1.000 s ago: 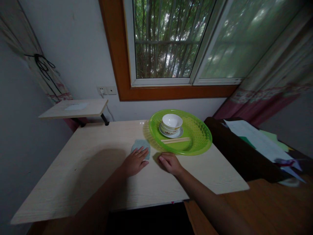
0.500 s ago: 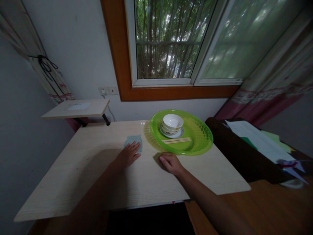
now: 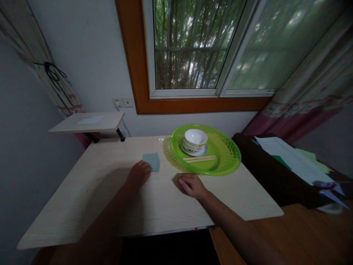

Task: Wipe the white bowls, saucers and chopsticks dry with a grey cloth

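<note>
A small pale blue-green cloth (image 3: 152, 161) lies flat on the wooden table (image 3: 171, 209). At its near left corner is my left hand (image 3: 138, 173), closed, its fingers curled over the corner and the thumb tucked close by. My right hand (image 3: 192, 185) rests on the table in a loose fist with nothing seen in it, beside the near rim of a green plastic basin (image 3: 231, 163). Inside the basin stand stacked white bowls (image 3: 195, 138) on a saucer (image 3: 203, 151). Several light chopsticks (image 3: 200, 159) lie in front of them.
At the back left of the table a small raised shelf (image 3: 107, 123) stands on black legs, with a sheet of paper on it. A wall with a socket (image 3: 122, 102) and a window rises behind. To the right, papers (image 3: 292, 154) lie on a dark surface.
My left hand has drawn back from lying flat on the cloth, fingers spread, to curling closed at its near left corner. My right hand has stayed in place.
</note>
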Action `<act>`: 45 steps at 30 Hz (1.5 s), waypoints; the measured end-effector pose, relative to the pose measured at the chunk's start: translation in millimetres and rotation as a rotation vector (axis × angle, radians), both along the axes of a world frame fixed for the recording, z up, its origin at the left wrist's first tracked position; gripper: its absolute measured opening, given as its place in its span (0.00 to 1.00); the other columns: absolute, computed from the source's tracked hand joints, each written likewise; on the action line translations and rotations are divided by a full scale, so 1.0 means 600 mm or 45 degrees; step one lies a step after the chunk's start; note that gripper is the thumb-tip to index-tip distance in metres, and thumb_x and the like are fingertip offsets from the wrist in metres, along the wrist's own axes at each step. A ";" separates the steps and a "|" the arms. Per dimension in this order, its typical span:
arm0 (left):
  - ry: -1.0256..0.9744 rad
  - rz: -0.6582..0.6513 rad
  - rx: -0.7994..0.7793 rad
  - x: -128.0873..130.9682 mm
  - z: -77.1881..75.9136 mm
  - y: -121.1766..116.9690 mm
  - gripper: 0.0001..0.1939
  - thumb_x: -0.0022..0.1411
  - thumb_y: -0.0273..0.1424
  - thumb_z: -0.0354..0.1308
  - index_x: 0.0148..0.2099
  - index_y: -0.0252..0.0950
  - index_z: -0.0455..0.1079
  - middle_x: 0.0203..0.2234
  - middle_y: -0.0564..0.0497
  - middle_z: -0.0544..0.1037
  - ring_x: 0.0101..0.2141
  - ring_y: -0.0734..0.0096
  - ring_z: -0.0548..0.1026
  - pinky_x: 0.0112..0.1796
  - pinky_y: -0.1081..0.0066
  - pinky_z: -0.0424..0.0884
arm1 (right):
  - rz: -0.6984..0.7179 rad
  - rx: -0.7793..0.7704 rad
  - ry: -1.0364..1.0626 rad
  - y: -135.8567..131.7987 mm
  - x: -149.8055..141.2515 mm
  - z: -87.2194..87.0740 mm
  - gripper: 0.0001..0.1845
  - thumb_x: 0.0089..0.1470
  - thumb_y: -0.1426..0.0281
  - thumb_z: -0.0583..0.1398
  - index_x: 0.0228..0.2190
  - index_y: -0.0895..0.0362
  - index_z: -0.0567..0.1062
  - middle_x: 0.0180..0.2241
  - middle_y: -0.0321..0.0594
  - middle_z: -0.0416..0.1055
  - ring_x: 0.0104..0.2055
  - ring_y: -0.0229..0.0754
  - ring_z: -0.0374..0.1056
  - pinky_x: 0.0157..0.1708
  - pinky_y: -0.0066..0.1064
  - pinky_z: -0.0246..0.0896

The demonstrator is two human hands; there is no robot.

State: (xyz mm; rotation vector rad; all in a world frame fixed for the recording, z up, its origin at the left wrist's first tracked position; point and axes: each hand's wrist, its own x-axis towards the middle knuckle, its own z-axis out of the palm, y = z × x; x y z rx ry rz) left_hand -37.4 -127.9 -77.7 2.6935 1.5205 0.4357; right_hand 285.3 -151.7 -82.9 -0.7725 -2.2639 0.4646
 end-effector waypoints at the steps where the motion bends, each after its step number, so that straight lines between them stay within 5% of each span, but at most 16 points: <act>1: -0.012 0.019 0.002 0.003 -0.001 0.001 0.12 0.68 0.30 0.52 0.45 0.38 0.77 0.41 0.42 0.79 0.46 0.55 0.72 0.51 0.53 0.69 | 0.004 0.017 -0.007 -0.001 -0.002 0.001 0.24 0.70 0.61 0.50 0.23 0.54 0.70 0.22 0.39 0.66 0.25 0.40 0.63 0.28 0.33 0.57; 7: -0.371 0.167 -0.005 0.014 0.013 0.001 0.11 0.66 0.33 0.52 0.42 0.40 0.76 0.39 0.45 0.81 0.43 0.58 0.76 0.50 0.59 0.70 | 0.103 0.138 -0.067 -0.026 -0.037 0.038 0.20 0.68 0.61 0.52 0.28 0.54 0.75 0.22 0.39 0.69 0.25 0.41 0.65 0.28 0.33 0.59; 10: -0.686 0.248 -0.174 0.020 0.054 -0.007 0.10 0.65 0.37 0.54 0.40 0.42 0.75 0.35 0.49 0.82 0.38 0.62 0.78 0.44 0.65 0.70 | 0.133 0.209 -0.073 -0.035 -0.066 0.096 0.14 0.67 0.64 0.55 0.34 0.54 0.77 0.26 0.42 0.73 0.28 0.42 0.68 0.31 0.34 0.63; 13: -0.959 0.270 -0.479 0.030 0.109 -0.019 0.13 0.63 0.43 0.57 0.38 0.39 0.75 0.28 0.53 0.78 0.30 0.68 0.74 0.33 0.71 0.66 | -0.018 0.234 0.015 -0.023 -0.091 0.170 0.10 0.66 0.66 0.57 0.44 0.53 0.77 0.37 0.46 0.77 0.40 0.48 0.72 0.43 0.41 0.68; 18: -1.429 0.254 -0.740 0.060 0.175 -0.035 0.17 0.59 0.45 0.61 0.38 0.35 0.73 0.25 0.54 0.72 0.26 0.72 0.67 0.28 0.73 0.61 | -0.092 -0.079 0.173 0.047 -0.092 0.240 0.32 0.55 0.57 0.69 0.57 0.53 0.69 0.55 0.51 0.70 0.57 0.54 0.68 0.56 0.52 0.66; 24: -1.948 0.172 -0.828 0.107 0.194 -0.023 0.14 0.60 0.41 0.64 0.38 0.35 0.70 0.27 0.53 0.71 0.27 0.74 0.68 0.27 0.74 0.63 | 0.249 -0.991 0.382 0.119 -0.049 0.226 0.31 0.50 0.64 0.72 0.53 0.56 0.71 0.44 0.45 0.77 0.42 0.43 0.76 0.39 0.34 0.75; 28: -2.251 0.165 -0.838 0.136 0.195 0.004 0.12 0.56 0.36 0.67 0.36 0.34 0.70 0.28 0.52 0.73 0.28 0.73 0.72 0.29 0.75 0.66 | 0.068 -1.301 0.707 0.133 -0.030 0.230 0.26 0.41 0.69 0.75 0.43 0.56 0.75 0.35 0.38 0.78 0.33 0.38 0.74 0.33 0.28 0.72; 32: -2.346 0.152 -0.957 0.158 0.188 0.031 0.14 0.58 0.37 0.67 0.40 0.33 0.71 0.34 0.45 0.79 0.34 0.67 0.78 0.34 0.71 0.73 | -0.170 -1.272 0.888 0.153 -0.015 0.253 0.26 0.38 0.70 0.74 0.41 0.55 0.75 0.35 0.36 0.78 0.33 0.38 0.73 0.32 0.27 0.69; 36: -2.274 0.134 -0.986 0.173 0.173 0.055 0.23 0.57 0.34 0.69 0.52 0.34 0.68 0.43 0.40 0.80 0.38 0.63 0.81 0.39 0.66 0.76 | -0.246 -1.194 0.792 0.193 -0.007 0.267 0.30 0.40 0.71 0.73 0.47 0.54 0.74 0.34 0.36 0.78 0.32 0.39 0.72 0.30 0.28 0.67; 41: -2.257 0.338 -0.881 0.184 0.156 0.078 0.30 0.53 0.28 0.71 0.55 0.37 0.63 0.43 0.41 0.80 0.37 0.64 0.80 0.42 0.61 0.76 | -0.377 -1.099 0.601 0.242 -0.019 0.248 0.34 0.43 0.73 0.70 0.53 0.55 0.71 0.31 0.35 0.76 0.28 0.39 0.71 0.27 0.27 0.64; 45: -2.169 0.463 -0.876 0.179 0.134 0.093 0.29 0.55 0.28 0.68 0.56 0.38 0.61 0.44 0.42 0.77 0.37 0.65 0.79 0.41 0.61 0.76 | -0.585 -0.820 0.201 0.254 -0.030 0.226 0.34 0.47 0.71 0.70 0.56 0.57 0.70 0.35 0.39 0.78 0.33 0.41 0.73 0.32 0.28 0.65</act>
